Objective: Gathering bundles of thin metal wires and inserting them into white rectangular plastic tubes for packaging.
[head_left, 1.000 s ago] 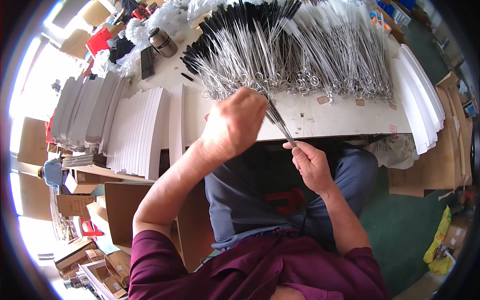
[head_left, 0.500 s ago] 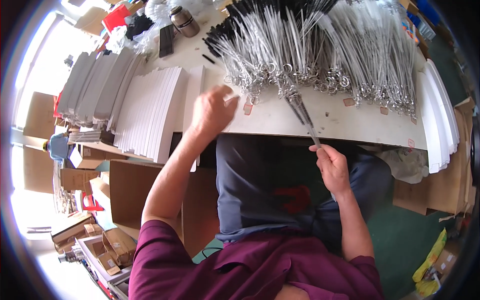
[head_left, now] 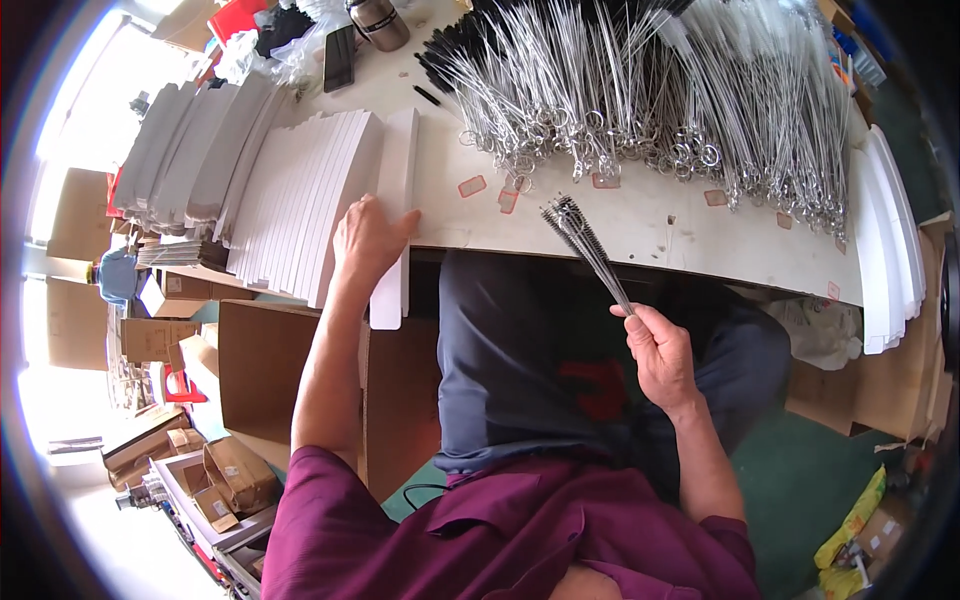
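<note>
My right hand [head_left: 664, 356] is closed around a small bundle of thin wire brushes [head_left: 590, 248], their dark spiral bristles pointing up and left, just over the table's front edge. My left hand [head_left: 372, 238] rests at the row of narrow white boxes [head_left: 300, 190], thumb stretched out to the right over a single white box [head_left: 396, 165] that lies a little apart and overhangs the edge. Whether those fingertips grip a box is hard to see. At the back lies a large heap of wire brushes [head_left: 600, 90] with ring ends toward me.
More white boxes stand stacked at the far left [head_left: 190, 150] and at the table's right end [head_left: 880, 260]. A phone [head_left: 339, 58], a metal flask [head_left: 378, 24] and a black pen-like stick [head_left: 427, 96] lie behind. An open cardboard box [head_left: 265, 365] is below left.
My left hand has moved left and down from the table's middle to the white boxes. The brush bundle in my right hand has come away from the heap, its bristle ends now apart from it.
</note>
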Demonstrator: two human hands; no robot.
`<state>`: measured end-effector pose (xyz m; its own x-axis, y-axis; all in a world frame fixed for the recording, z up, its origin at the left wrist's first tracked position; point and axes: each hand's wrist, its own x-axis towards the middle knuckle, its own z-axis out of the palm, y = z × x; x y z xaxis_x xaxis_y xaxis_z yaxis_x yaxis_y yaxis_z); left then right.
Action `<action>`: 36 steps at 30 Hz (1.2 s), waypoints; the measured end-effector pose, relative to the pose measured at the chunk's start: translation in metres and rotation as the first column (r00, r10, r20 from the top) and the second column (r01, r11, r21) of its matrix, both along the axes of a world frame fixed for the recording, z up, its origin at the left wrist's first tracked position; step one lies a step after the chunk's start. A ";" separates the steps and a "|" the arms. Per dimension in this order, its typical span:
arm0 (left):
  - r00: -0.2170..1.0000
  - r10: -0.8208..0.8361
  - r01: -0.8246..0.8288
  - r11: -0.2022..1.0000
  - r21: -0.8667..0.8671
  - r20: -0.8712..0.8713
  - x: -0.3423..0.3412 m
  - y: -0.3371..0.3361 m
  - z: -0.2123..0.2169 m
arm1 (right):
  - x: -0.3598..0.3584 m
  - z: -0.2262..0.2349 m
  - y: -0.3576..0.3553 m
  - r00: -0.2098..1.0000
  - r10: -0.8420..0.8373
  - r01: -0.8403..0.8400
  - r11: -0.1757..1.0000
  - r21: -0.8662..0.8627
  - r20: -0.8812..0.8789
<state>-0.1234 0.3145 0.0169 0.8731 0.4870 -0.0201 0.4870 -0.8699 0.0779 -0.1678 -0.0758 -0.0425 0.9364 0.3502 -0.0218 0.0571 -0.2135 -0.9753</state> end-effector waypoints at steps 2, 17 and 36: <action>0.997 -0.020 0.022 0.999 -0.033 0.078 -0.005 0.009 -0.005 | -0.002 0.002 0.001 1.000 0.009 -0.009 1.000 -0.012 0.001; 0.929 0.337 0.264 -0.319 -0.910 0.152 -0.016 -0.014 -0.015 | -0.004 0.007 -0.010 0.993 0.078 -0.088 0.989 -0.120 -0.091; 0.750 0.558 0.567 -0.266 -0.780 0.355 0.020 -0.063 -0.003 | -0.024 0.050 -0.008 0.954 0.299 -0.301 0.949 -0.095 -0.034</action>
<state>-0.1034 0.2518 0.0136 0.9379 0.3418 -0.0597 -0.1540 0.5642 0.8112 -0.1921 -0.0838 0.0077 0.7873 0.6104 -0.0870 0.1149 -0.2840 -0.9519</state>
